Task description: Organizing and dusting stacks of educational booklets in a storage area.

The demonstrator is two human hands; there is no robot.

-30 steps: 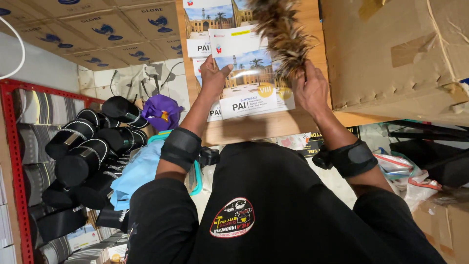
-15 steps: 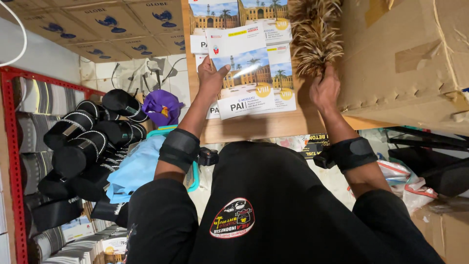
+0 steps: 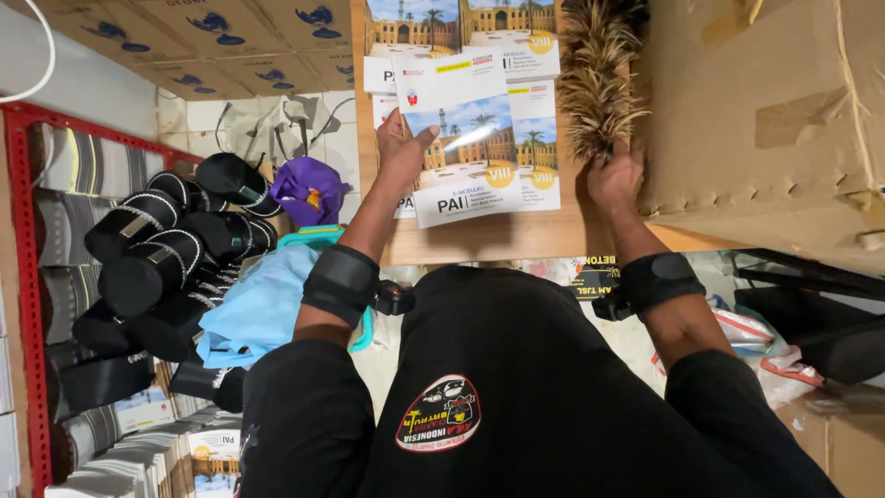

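Observation:
My left hand (image 3: 400, 148) grips the left edge of a thin booklet (image 3: 466, 138) with a photo of a domed building on its cover, lifting it off a spread of like booklets (image 3: 516, 37) on a wooden surface (image 3: 479, 242). My right hand (image 3: 616, 180) is closed round the handle of a brown feather duster (image 3: 597, 74), whose feathers point away from me beside the booklets. Both wrists wear black bands.
A large cardboard box (image 3: 765, 120) stands right of the duster. Left of me are rolled black caps (image 3: 157, 258), a purple cap (image 3: 309, 191), a blue cloth (image 3: 263, 300) and a red metal rack (image 3: 28, 277) with stacked books. More cartons (image 3: 184, 28) lie beyond.
My right hand left the booklet's right side and now holds the duster upright beside it. My left hand slid up the booklet's left edge.

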